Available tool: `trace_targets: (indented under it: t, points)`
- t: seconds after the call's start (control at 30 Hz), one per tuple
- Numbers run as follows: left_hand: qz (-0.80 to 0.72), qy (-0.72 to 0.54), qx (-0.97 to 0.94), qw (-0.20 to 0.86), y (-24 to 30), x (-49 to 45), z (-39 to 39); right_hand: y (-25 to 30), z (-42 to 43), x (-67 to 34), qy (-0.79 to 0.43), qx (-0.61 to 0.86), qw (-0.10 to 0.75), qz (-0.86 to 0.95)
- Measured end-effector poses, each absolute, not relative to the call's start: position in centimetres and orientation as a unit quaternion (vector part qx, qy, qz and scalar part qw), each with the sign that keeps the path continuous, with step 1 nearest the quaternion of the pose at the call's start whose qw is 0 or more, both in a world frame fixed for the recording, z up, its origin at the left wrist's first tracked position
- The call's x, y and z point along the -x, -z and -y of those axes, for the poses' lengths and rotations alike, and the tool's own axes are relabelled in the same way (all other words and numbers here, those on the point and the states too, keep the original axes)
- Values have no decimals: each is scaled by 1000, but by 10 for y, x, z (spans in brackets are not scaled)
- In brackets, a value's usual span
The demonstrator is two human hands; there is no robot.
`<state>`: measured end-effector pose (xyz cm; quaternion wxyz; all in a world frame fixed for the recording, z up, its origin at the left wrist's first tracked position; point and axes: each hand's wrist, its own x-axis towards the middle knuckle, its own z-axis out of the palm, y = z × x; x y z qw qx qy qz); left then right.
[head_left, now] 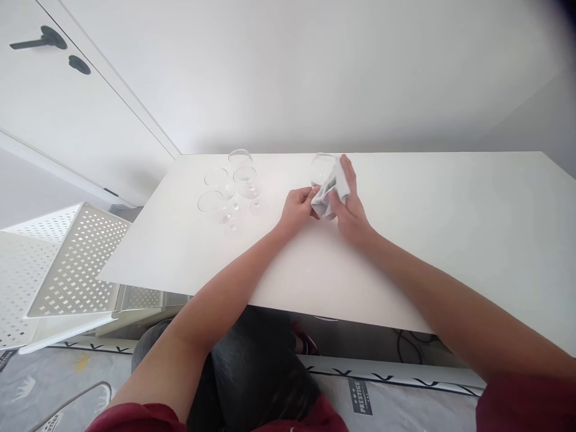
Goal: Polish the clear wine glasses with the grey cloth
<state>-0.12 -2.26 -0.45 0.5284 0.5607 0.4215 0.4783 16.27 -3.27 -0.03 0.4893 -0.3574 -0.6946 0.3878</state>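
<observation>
A clear stemmed glass (322,165) is held above the white table, its bowl pointing toward the wall. My left hand (297,206) is closed at the lower part of this glass, where the stem is mostly hidden by fingers and cloth. A light grey cloth (332,191) is gripped in my right hand (353,211), with the thumb in front and the fingers behind it. The cloth lies against the side of the glass. To the left, several clear stemmed glasses (244,175) stand upright in a close group.
The long white table (427,240) runs along a white wall (292,72). A white perforated metal unit (81,264) stands by the table's left end. Behind it is a door with a dark handle (45,39). Dark cables (407,345) lie under the table.
</observation>
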Motion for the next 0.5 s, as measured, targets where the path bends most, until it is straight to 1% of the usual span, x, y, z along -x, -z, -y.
trace_targets:
  t: [0.07, 0.13, 0.2, 0.27, 0.33, 0.37, 0.43, 0.5]
  points:
    - [-440, -470, -565, 516, 6, 0, 23, -2, 29, -166, -253, 341, 455, 783]
    - [-457, -462, -593, 475, 8, 0, 25, -3, 22, -168, -153, 326, 424, 831]
    - [-455, -448, -649, 414, 9, 1, 27, -2, 15, -170, -101, 334, 424, 836]
    - [-449, -422, -711, 340, 10, 1, 29, 1, 11, -174, -80, 363, 457, 808]
    - [-447, -390, -758, 273, 12, 1, 31, 2, 10, -179, -92, 399, 502, 761]
    - [-447, -376, -773, 249, 12, 1, 32, 1, 11, -182, -120, 417, 524, 733]
    - [-442, -353, -793, 225, 13, 2, 34, -2, 15, -188, -227, 438, 554, 671]
    - [-433, -344, -802, 226, 14, 5, 35, -7, 19, -191, -351, 421, 569, 613]
